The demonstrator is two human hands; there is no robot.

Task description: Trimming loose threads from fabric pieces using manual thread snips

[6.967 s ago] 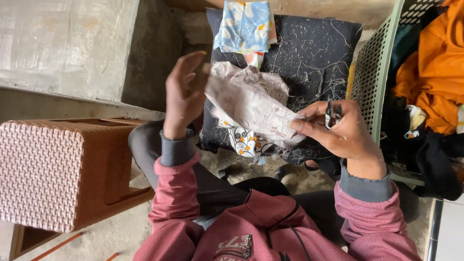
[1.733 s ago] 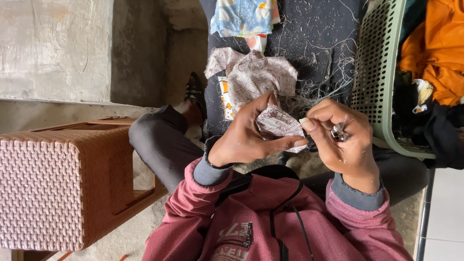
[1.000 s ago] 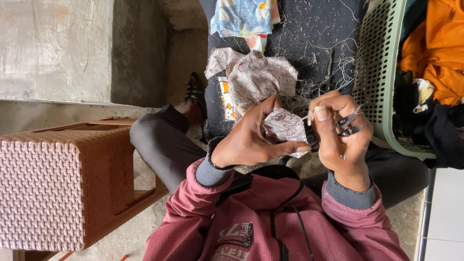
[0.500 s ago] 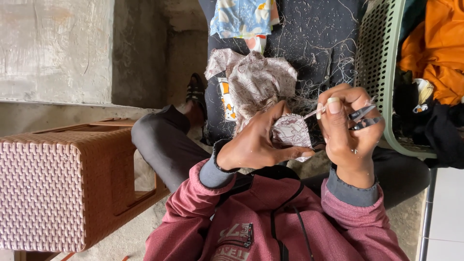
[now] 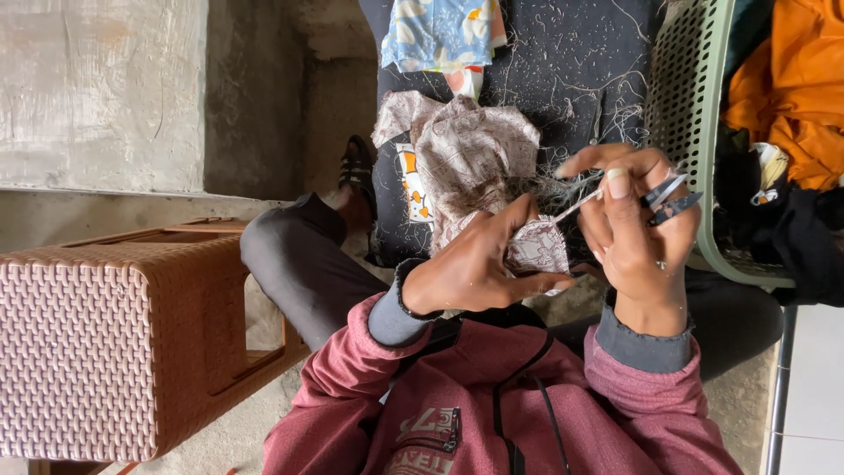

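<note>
Left hand [image 5: 475,273] pinches folded edge of patterned brown-white fabric piece [image 5: 536,248], fingers clamped on it. Right hand [image 5: 637,233] closed around small thread snips [image 5: 655,195], blades mostly hidden behind fingers, tip touching fabric. Fabric's far part lies on black mat [image 5: 571,53] strewn with threads. Green laundry basket [image 5: 690,97] at right, cut off by frame edge. Woven plastic stool [image 5: 114,343] at left.

brown woven stool [image 5: 105,343] at left, green basket [image 5: 694,105] of orange and dark clothes [image 5: 791,97] at right

Left hand [image 5: 470,277] curls in a pinch, thumb extended; right hand [image 5: 637,233] grips closed (fingers bent), wrists close together.
</note>
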